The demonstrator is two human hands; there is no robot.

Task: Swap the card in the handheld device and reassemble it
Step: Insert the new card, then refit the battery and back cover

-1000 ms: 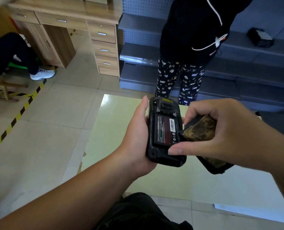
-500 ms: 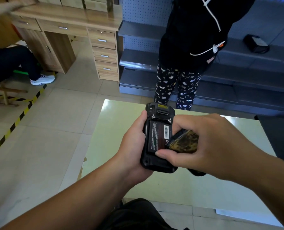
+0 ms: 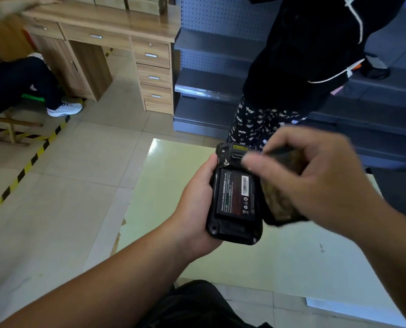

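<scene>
Handheld device (image 3: pixel 235 197) sits back-up in left hand (image 3: pixel 197 204), palm cupping its 9 o'clock edge, fingers wrapped under, thumb along the side. Held over the pale yellow-green counter (image 3: pixel 173 209), glossy, chipped at its 7 o'clock edge.

Device: black rugged plastic shell w/ rounded corners, back cover off. Battery (image 3: pixel 236 194) seated in the bay; black label w/ white + red print and a white barcode strip, recycling-type icons at the bottom. Text too small to read, no brand legible. Yellow sticker (image 3: pixel 239 147) at 12 o'clock end, print unreadable. Silver screw (image 3: pixel 226 162) near the top-left corner.

Right hand (image 3: pixel 315 181) grips the back cover (image 3: pixel 280 202), fingers curled round it; blurred. Cover is dark w/ worn, mottled brown-gold surface, black rim, touching device's 3 o'clock edge and tilted up from it. Right fingertip (image 3: pixel 251 160) over the top of the device.

Card: can't see it.

Bkgd: wood-grain desk (image 3: pixel 102 22) w/ metal drawer pulls at 11 o'clock, grey metal shelving (image 3: pixel 209 76) w/ pegboard back at 12, yellow/black hazard tape (image 3: pixel 31 162) on tiled floor at 9. Another person (image 3: pixel 303 55) in black top, patterned trousers at 1.
</scene>
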